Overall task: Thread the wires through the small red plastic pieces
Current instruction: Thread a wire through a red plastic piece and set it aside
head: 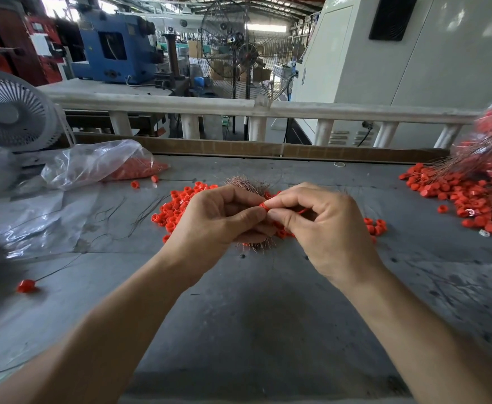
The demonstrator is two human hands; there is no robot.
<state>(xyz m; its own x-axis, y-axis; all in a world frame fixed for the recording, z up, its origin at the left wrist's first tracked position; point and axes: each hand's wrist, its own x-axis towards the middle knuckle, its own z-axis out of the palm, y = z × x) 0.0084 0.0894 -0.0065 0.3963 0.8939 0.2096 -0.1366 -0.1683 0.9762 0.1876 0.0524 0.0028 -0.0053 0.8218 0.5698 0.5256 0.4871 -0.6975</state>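
Both hands meet above the middle of the grey table [256,316]. My left hand [218,220] and my right hand [317,225] pinch one small red plastic piece [264,205] between their fingertips. A thin red strand sticks out to the right of my right thumb. Under the hands lies a heap of loose red pieces [177,205] and a bundle of thin copper-coloured wires [247,183], partly hidden by the fingers. Whether a wire runs through the pinched piece cannot be seen.
A clear plastic bag [99,164] holding red pieces lies at the back left by a white fan [8,112]. A large pile of wired red pieces [472,193] fills the right side. One red piece on a wire [26,286] lies at the left. Loose dark wires [139,214] lie nearby.
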